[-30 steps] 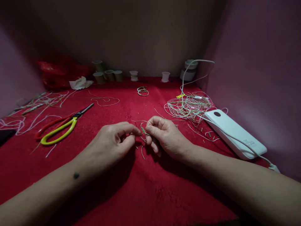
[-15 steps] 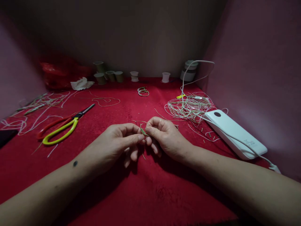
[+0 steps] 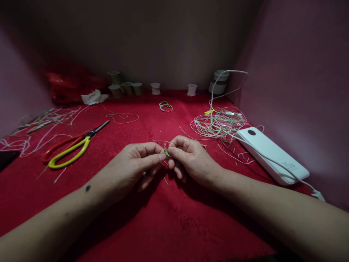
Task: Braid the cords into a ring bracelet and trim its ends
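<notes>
Between my fingertips is a small green braided cord piece (image 3: 166,150), with thin loose ends sticking out above and below it. My left hand (image 3: 144,160) pinches its left side between thumb and index finger, the other fingers curled below. On its right side my right hand (image 3: 188,156) grips it with thumb and bent fingers. The fingertips of both hands nearly meet and hide part of the piece. Beyond them, a finished-looking cord loop (image 3: 166,106) lies on the red cloth (image 3: 174,218).
Scissors (image 3: 69,154) with red and yellow handles lie left, near loose cords (image 3: 51,118). At right are a cord tangle (image 3: 215,125) and a white power bank (image 3: 275,156) with a cable. Spools (image 3: 137,88), a jar (image 3: 218,83) and a red plastic bag (image 3: 68,85) stand behind.
The fingers of my left hand below the thumb have drawn in and shifted slightly left. The green braid shows a little more between the fingertips. My right hand has barely moved.
</notes>
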### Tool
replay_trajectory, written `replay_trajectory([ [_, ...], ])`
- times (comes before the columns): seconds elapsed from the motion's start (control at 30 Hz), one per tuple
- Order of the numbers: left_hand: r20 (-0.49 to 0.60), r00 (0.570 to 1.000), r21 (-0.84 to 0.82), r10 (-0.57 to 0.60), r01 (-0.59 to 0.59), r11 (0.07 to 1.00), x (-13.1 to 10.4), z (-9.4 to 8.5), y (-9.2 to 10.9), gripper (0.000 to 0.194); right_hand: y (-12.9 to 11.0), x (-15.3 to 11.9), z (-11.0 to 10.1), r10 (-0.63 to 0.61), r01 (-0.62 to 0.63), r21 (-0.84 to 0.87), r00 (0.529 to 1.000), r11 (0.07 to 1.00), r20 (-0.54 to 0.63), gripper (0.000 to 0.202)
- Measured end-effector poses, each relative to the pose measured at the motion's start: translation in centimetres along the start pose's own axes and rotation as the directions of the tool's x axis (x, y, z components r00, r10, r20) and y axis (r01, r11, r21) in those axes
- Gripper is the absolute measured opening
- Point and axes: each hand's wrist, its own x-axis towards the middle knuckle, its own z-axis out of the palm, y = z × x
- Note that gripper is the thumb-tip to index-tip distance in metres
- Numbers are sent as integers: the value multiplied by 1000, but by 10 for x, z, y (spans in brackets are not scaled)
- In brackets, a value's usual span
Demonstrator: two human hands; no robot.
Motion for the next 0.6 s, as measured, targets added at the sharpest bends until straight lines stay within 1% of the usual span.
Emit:
replay_trajectory([
  [0.2,-4,1000,22,-3,3,1000,-1,-1,-1,22,0,0,-1,-11,11,1,1000,1000,-1,12],
  [0.37,-5,999,-45,-33,33,998,-1,1,2,19,1,0,-1,-18,18,3,1000,1000,4,12],
  [0.47,10,999,-70,-45,45,996,0,2,3,20,1,0,-1,-24,24,11,1000,1000,7,13],
  [0.6,6,998,-61,-65,65,996,-1,3,5,24,3,0,-2,-31,31,19,999,999,20,13],
])
